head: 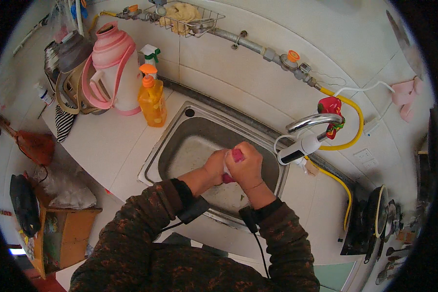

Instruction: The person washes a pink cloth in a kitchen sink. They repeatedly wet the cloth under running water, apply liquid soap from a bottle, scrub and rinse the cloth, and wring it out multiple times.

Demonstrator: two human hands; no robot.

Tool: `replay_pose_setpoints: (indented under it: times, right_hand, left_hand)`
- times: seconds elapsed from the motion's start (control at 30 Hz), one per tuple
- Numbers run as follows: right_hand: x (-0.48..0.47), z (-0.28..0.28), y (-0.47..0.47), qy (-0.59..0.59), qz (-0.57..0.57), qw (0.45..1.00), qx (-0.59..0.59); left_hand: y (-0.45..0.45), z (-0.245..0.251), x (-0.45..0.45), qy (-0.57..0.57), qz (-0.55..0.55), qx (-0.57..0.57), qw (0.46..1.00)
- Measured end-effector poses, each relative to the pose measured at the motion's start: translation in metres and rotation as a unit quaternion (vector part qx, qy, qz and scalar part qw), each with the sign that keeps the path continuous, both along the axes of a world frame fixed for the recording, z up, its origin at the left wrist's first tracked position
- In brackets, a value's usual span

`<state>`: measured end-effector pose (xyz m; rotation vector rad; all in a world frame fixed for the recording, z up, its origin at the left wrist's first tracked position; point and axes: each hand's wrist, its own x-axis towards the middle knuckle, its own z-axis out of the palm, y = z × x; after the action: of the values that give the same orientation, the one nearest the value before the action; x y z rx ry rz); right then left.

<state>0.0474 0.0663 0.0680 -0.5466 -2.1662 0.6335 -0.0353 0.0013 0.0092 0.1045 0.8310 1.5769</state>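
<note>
Over a stainless steel sink (189, 149), my left hand (216, 166) and my right hand (245, 162) are closed together around a pink and white cloth (227, 178). Pink parts of it show above and below my fingers; the rest is hidden in my grip. To the right of the basin stands a white faucet (299, 150) with a curved chrome spout. An orange pump bottle (152, 104) of yellow liquid stands on the counter left of the sink.
Pink thermos jug (113, 73) and striped cloth (64, 122) are at the left. A wire basket (200, 23) hangs on the wall by a metal pipe. The yellow hose (341, 169) runs to a black stove (354, 230). A wooden cabinet (71, 233) is lower left.
</note>
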Motion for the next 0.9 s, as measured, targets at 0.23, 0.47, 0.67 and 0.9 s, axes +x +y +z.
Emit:
replay_pose_setpoints:
  times: [0.23, 0.47, 0.67, 0.9]
  right_hand:
    - [0.008, 0.013, 0.003, -0.015, 0.08, 0.992, 0.096]
    - [0.018, 0.008, 0.008, -0.008, 0.102, 0.991, 0.09]
    - [0.016, -0.031, 0.036, 0.084, -0.174, 0.896, -0.4]
    - [0.027, -0.05, 0.044, 0.256, -0.096, 0.752, -0.6]
  left_hand:
    - [-0.002, -0.017, -0.018, 0.504, -0.149, 0.219, 0.822]
    - [0.011, -0.002, -0.017, 0.023, -0.138, -0.003, 0.99]
    - [-0.011, 0.015, -0.021, 0.084, -0.122, 0.057, 0.987]
    - [-0.029, 0.027, -0.01, 0.257, -0.153, 0.077, 0.951]
